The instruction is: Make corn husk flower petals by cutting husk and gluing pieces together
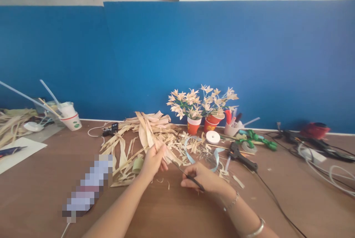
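Note:
My left hand (154, 162) is closed around a pale dried corn husk (146, 132), pinching it between thumb and fingers. The husk's long end rises over the pile behind, and a short end points toward my right hand. In my right hand (203, 179) is a pair of dark-handled scissors (194, 182), the thin blades pointing up and left at the husk's lower end. Whether the blades touch the husk I cannot tell. Behind both hands lie a heap of dried husks (124, 156) and many small cut husk scraps (177, 143).
Husk flowers stand in red paper cups (193, 126) by the blue partition (222, 53). To the right lie a white tape roll (213, 137), a black glue gun (242, 157) with its cord, green stems (257, 140) and tangled cables. A pixelated object (88, 186) lies at left, near a paper cup (72, 121).

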